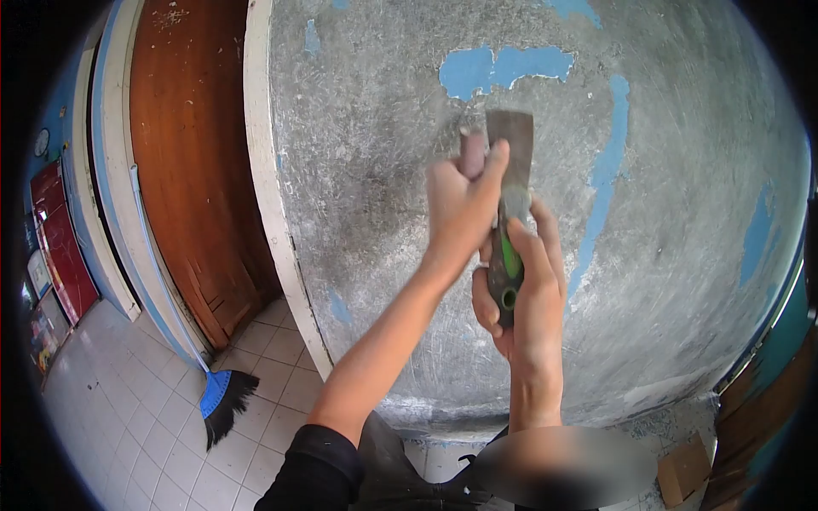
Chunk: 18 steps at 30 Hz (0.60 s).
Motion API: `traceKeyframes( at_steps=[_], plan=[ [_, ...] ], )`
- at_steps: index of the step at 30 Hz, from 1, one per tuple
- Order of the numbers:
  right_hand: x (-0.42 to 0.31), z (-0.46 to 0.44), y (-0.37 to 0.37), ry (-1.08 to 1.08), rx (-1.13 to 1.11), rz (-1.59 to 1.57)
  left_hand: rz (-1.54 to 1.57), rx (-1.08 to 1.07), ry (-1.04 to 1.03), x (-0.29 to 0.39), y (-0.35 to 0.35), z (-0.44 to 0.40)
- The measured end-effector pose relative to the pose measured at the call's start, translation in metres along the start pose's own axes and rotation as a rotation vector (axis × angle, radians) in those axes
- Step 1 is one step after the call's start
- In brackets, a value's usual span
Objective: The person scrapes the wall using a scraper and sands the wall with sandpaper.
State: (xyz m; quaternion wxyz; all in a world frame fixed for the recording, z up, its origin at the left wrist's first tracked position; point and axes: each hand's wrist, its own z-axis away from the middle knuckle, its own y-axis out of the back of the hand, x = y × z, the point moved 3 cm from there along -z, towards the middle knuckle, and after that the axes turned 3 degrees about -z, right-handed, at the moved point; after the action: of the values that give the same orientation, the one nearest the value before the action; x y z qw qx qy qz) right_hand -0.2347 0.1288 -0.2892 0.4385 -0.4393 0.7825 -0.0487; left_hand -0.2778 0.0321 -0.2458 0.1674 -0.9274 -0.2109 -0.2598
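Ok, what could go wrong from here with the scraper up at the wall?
Cut fingers: the bare left hand is right beside the scraper blade, so a slip by the right hand could nick it.

Gouging: the blade's front edge is just below a blue paint patch; pushed too steeply, it might dig into the grey wall, which already looks scratched.

Two hands [462, 192] [538, 281], one scraper [518, 170]
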Motion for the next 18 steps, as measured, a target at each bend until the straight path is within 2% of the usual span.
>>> traceKeyframes(
  at_steps=[3,5,7,9,11,13,15,17,18],
  plan=[
    [0.005,-0.029,0.009,-0.01,0.01,0.009,-0.007,0.004,0.013,-0.006,-0.003,-0.014],
    [0.001,-0.042,0.003,0.005,0.022,-0.016,0.063,-0.076,0.24,0.006,-0.004,-0.029],
    [-0.019,-0.035,-0.011,0.044,-0.06,0.003,0.099,-0.02,0.213,0.019,-0.005,-0.028],
    [-0.018,-0.019,-0.011,0.066,-0.023,0.041,0.138,-0.027,0.102,0.023,-0.001,-0.018],
    [-0.014,-0.004,-0.006,0.036,-0.067,0.035,0.086,-0.027,0.116,0.02,0.005,-0.003],
    [-0.008,0.005,-0.004,0.025,-0.03,0.027,0.037,-0.024,0.119,0.014,0.006,0.007],
    [0.001,0.008,0.002,0.019,0.021,0.098,0.053,-0.015,0.037,0.004,0.006,0.012],
    [0.007,0.006,0.014,-0.004,0.016,0.076,0.029,-0.019,0.048,-0.01,0.01,0.018],
    [0.008,0.004,0.022,-0.034,-0.015,0.171,0.092,-0.051,0.168,-0.022,0.014,0.021]
  ],
)
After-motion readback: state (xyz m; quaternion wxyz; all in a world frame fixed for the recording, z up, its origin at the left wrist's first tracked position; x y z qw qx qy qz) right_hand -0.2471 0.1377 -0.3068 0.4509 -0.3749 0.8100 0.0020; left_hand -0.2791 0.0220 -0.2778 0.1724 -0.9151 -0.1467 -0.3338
